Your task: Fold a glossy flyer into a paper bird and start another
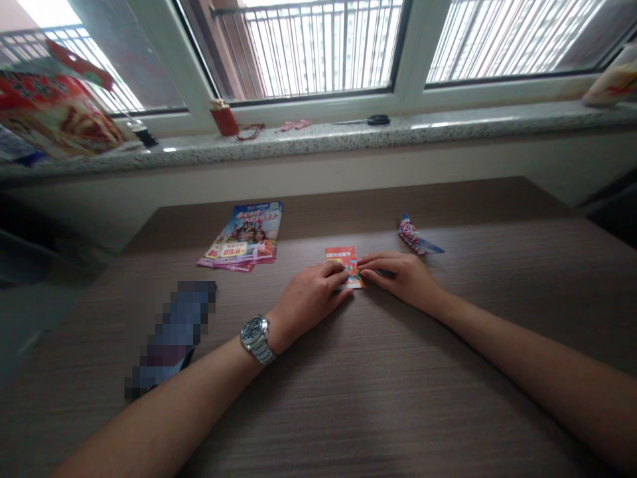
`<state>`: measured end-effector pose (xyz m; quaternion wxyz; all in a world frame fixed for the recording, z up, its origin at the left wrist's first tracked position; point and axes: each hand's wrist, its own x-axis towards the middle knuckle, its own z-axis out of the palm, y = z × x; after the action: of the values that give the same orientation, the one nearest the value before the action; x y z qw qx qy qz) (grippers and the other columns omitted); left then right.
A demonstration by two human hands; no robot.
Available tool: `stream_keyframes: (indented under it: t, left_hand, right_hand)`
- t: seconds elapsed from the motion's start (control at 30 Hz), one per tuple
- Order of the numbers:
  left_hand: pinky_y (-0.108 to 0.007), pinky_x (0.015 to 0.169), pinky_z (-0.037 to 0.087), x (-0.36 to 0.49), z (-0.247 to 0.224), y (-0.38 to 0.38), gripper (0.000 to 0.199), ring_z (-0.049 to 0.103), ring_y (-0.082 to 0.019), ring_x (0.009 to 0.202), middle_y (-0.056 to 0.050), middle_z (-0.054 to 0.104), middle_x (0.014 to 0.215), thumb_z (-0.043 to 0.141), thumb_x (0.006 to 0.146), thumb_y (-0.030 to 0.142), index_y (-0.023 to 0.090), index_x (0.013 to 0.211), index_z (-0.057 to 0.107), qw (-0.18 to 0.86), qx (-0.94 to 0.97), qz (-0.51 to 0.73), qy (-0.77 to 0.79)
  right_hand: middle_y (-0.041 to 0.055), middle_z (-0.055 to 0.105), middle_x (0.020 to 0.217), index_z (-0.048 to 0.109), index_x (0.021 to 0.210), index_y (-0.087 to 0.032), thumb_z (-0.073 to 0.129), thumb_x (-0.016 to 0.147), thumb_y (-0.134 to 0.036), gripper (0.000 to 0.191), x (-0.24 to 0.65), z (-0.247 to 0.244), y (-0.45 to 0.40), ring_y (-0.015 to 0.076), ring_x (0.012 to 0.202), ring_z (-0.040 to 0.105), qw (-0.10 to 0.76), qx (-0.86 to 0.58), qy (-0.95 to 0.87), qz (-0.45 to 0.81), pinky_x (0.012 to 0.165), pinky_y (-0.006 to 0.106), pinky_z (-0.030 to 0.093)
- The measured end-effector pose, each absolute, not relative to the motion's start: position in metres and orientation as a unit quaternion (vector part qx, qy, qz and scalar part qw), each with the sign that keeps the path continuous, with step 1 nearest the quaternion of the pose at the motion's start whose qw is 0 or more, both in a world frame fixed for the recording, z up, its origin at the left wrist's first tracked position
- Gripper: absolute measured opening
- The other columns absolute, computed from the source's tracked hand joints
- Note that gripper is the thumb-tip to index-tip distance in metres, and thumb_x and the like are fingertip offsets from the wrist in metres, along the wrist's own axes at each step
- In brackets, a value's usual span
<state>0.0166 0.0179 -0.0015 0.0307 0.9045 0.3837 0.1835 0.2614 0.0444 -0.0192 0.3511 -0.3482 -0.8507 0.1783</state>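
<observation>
A small folded leaflet point(340, 254), orange-red with printed characters and pictures, lies flat on the table in front of me. My left hand point(316, 290), with a metal watch point(256, 335) at the wrist, holds it down from the left, fingers closed over its lower part. At the paper's right edge is my right hand point(398, 273), its fingers brought together on that edge; the exact fingertip contact is partly hidden. A folded paper piece point(415, 237) with blue and red print stands just beyond my right hand.
A stack of flyers point(251, 232) lies at the back left of the brown table point(318, 398). Left of my left forearm is a blurred-out dark object point(174, 338). Scissors point(378, 120), a red container point(224, 119) and a food bag point(54, 109) are on the windowsill.
</observation>
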Motion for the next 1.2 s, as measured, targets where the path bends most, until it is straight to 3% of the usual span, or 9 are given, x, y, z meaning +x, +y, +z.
stream_keyframes:
  t: [0.4, 0.73, 0.87, 1.03, 1.2]
  left_hand:
    - [-0.033, 0.092, 0.057, 0.017, 0.002, 0.016, 0.027, 0.07, -0.021, 0.105, -0.006, 0.07, 0.124, 0.05, 0.105, 0.03, 0.022, 0.121, 0.07, 0.018, 0.899, 0.169, 0.403]
    - [-0.03, 0.088, 0.06, 0.019, 0.003, 0.016, 0.044, 0.071, -0.021, 0.107, -0.009, 0.064, 0.136, 0.047, 0.105, 0.023, 0.024, 0.15, 0.045, 0.024, 0.887, 0.177, 0.426]
    - [-0.034, 0.092, 0.06, 0.017, 0.001, 0.018, 0.05, 0.069, -0.022, 0.113, -0.009, 0.056, 0.144, 0.051, 0.101, 0.012, 0.029, 0.148, 0.048, 0.03, 0.895, 0.185, 0.405]
    - [-0.037, 0.098, 0.058, 0.014, 0.001, 0.019, 0.049, 0.066, -0.022, 0.114, -0.01, 0.045, 0.152, 0.051, 0.094, 0.002, 0.026, 0.136, 0.059, 0.043, 0.9, 0.201, 0.385]
    - [-0.042, 0.106, 0.053, 0.014, 0.005, 0.018, 0.039, 0.059, -0.026, 0.126, -0.013, 0.048, 0.148, 0.054, 0.095, 0.008, 0.02, 0.131, 0.062, 0.012, 0.891, 0.23, 0.392]
  right_hand:
    - [0.0055, 0.078, 0.102, 0.076, 0.1, -0.021, 0.066, 0.095, -0.022, 0.011, 0.261, -0.014, 0.044, 0.0208, 0.095, 0.073, 0.353, -0.365, -0.839, 0.196, 0.09, 0.036, 0.057]
    - [0.0078, 0.073, 0.106, 0.073, 0.093, -0.022, 0.077, 0.088, -0.027, 0.008, 0.26, -0.02, 0.046, 0.023, 0.099, 0.069, 0.34, -0.353, -0.855, 0.171, 0.091, 0.039, 0.055]
    - [0.0079, 0.072, 0.107, 0.074, 0.096, -0.023, 0.076, 0.088, -0.028, 0.01, 0.259, -0.022, 0.047, 0.0233, 0.1, 0.068, 0.341, -0.352, -0.856, 0.163, 0.09, 0.04, 0.055]
    - [0.0092, 0.072, 0.11, 0.076, 0.108, -0.025, 0.075, 0.089, -0.028, 0.02, 0.259, -0.022, 0.047, 0.0244, 0.102, 0.068, 0.338, -0.347, -0.86, 0.16, 0.091, 0.041, 0.056]
    - [0.0081, 0.072, 0.117, 0.079, 0.108, -0.029, 0.073, 0.092, -0.028, 0.018, 0.261, -0.025, 0.048, 0.0247, 0.107, 0.067, 0.33, -0.334, -0.872, 0.143, 0.093, 0.043, 0.054]
